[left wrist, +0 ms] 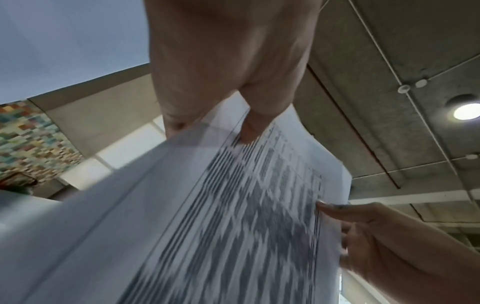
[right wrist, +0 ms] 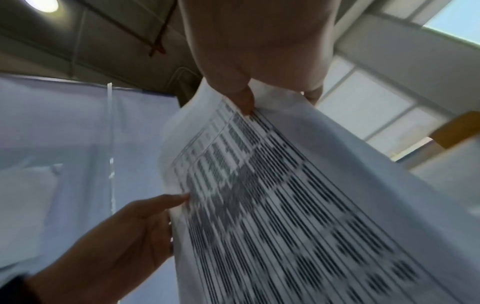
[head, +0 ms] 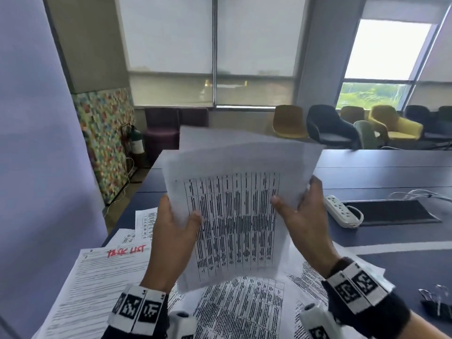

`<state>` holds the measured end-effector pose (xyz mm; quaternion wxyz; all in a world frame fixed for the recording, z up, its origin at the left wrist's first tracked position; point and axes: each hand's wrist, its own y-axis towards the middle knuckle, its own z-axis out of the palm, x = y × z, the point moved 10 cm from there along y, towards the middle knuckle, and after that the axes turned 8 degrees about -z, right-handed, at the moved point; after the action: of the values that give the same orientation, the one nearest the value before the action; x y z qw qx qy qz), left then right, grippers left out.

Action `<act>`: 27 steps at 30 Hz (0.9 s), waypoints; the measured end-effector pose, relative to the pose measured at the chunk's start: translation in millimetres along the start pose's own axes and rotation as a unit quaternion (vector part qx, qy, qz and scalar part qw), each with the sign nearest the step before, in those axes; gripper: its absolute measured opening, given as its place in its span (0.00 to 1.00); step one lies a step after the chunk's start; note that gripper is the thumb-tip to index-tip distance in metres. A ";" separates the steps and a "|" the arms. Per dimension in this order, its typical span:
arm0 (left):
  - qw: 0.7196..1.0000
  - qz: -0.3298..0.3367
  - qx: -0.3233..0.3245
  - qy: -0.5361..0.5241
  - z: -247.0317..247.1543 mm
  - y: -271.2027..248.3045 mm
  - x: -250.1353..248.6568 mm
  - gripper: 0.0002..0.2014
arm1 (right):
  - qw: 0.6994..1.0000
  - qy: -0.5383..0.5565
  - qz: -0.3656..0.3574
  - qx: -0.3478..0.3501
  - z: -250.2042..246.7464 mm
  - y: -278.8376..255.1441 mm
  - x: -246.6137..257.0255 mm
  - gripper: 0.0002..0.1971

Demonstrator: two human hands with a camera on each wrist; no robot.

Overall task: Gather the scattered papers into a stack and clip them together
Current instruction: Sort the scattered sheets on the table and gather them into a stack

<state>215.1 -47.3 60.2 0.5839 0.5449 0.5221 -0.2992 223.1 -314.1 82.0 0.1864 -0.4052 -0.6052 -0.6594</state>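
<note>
I hold a bundle of printed table sheets point(head: 234, 206) upright above the table. My left hand point(head: 176, 226) pinches its left edge, thumb on the front and fingers behind. My right hand point(head: 300, 211) pinches the right edge the same way. The left wrist view shows the left hand point(left wrist: 215, 115) gripping the sheets point(left wrist: 207, 226); the right wrist view shows the right hand point(right wrist: 259, 90) on the sheets point(right wrist: 298, 205). More papers lie scattered below: a "TASK LIST" sheet point(head: 105, 277) at the left and table sheets point(head: 244, 309) under my wrists. Black binder clips point(head: 435, 302) lie at the right.
A white power strip point(head: 342, 211) and a black cable hatch point(head: 391, 211) sit on the dark blue table point(head: 391, 177) at the right, with white cables point(head: 420, 194) behind. Chairs point(head: 325, 126) line the far side. A lilac partition point(head: 36, 143) stands close at the left.
</note>
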 end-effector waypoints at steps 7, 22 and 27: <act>1.000 -0.008 0.009 0.021 7.9 -3.9 8.3 0.10 | 0.997 -0.048 0.058 0.035 1.6 -22.2 -38.6 0.11; 1.000 -0.012 -0.008 0.010 14.5 -7.1 18.6 0.11 | 0.995 -0.088 0.019 0.052 10.6 -25.3 -22.2 0.08; 1.000 0.007 -0.015 0.003 4.2 -6.9 12.9 0.11 | 0.995 -0.077 0.005 0.059 9.5 -22.3 -11.4 0.08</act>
<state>213.5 -50.0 45.3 0.5926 0.5410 0.5241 -0.2855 216.5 -303.5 58.4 0.1660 -0.4462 -0.6536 -0.5884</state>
